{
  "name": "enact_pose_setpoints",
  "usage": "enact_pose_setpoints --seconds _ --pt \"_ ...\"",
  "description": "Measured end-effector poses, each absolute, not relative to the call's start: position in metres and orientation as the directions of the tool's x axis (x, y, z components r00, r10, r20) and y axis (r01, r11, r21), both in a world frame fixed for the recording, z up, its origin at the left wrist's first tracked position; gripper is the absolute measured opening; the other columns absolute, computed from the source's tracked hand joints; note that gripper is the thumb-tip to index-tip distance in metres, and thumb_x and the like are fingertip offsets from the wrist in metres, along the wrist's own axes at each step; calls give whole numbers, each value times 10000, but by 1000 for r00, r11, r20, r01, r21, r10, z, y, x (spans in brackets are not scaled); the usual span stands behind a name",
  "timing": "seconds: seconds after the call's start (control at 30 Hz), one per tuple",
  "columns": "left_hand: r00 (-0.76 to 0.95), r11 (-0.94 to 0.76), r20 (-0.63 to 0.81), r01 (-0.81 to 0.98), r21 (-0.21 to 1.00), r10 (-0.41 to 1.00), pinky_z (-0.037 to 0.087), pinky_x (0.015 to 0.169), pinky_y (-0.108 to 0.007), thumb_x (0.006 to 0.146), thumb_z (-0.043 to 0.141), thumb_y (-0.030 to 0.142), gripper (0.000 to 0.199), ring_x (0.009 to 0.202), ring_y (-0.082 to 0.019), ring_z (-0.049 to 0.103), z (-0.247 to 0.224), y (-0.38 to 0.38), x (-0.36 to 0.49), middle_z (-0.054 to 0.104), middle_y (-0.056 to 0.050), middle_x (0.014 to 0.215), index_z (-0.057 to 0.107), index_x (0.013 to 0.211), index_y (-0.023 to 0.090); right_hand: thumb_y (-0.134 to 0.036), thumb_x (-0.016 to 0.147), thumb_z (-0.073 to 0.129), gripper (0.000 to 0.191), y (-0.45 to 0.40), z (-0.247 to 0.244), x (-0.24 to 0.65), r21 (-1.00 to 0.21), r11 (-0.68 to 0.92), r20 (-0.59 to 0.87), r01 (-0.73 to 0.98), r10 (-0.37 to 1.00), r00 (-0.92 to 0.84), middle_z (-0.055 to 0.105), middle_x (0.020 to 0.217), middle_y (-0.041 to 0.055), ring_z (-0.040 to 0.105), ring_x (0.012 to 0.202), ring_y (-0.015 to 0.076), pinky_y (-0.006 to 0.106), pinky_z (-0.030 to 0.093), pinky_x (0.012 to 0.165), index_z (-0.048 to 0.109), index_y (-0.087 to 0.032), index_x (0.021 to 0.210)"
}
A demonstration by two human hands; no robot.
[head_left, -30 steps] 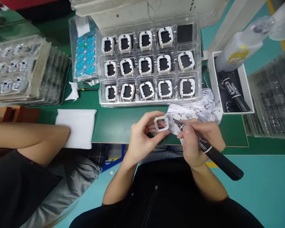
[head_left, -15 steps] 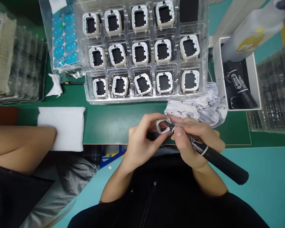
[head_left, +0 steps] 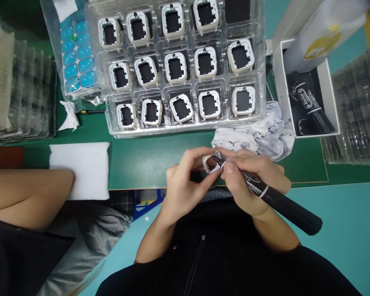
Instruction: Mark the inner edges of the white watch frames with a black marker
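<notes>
My left hand (head_left: 185, 185) pinches a small white square frame (head_left: 207, 164) between thumb and fingers, just above the table's front edge. In my right hand (head_left: 253, 176) is a black marker pen (head_left: 283, 207), its tip at the inside of the frame and its long black end slanting down to the right. Fingers of my right hand come close to the frame's upper side. Behind my hands lies a clear plastic tray (head_left: 160, 133) with rows of similar white frames (head_left: 181, 108), one pocket without a frame at its far right corner.
A crumpled patterned cloth (head_left: 253, 139) lies right behind my right hand. A white box (head_left: 331, 94) holds a bottle (head_left: 320, 41) and another marker (head_left: 314, 109). Stacked trays (head_left: 33, 90) stand left, near a folded white cloth (head_left: 86, 168) with a co-worker's arm (head_left: 31, 193) on it.
The camera view has tilted slightly, shifting the tray a little left. My hands keep nearly the same hold, the marker tip still inside the frame.
</notes>
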State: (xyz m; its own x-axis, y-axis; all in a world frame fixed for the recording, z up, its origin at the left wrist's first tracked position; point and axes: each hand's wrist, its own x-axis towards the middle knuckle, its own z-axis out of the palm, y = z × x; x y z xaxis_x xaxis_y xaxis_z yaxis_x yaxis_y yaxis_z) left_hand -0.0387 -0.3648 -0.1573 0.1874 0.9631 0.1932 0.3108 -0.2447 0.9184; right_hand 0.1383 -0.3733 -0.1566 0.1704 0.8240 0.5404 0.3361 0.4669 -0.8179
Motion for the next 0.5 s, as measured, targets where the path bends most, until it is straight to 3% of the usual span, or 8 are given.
enact_pose_setpoints --seconds 0.2,0.37,0.5 --pt "170 -296 250 353 888 953 776 888 -303 1029 965 314 438 948 -203 907 -161 -370 -39 916 -19 1196 780 1425 336 -126 1030 773 211 -370 -154 136 -753 522 616 400 773 152 858 874 -68 937 919 245 429 853 884 781 -335 1053" --pt "141 -341 310 390 855 940 778 891 -314 1027 963 306 435 944 -210 904 -164 -373 -37 923 -31 1234 801 1429 338 -82 1017 755 251 -368 -151 137 -662 608 697 437 714 63 795 797 -102 857 728 163 398 851 955 746 -332 1033" --pt "139 -371 345 404 836 928 762 891 -274 1041 954 304 429 916 -179 901 -166 -373 -36 925 -23 1222 801 1441 324 -54 1010 747 259 -367 -149 135 -658 599 699 457 711 75 793 790 -94 874 747 169 362 848 906 731 -312 1028"
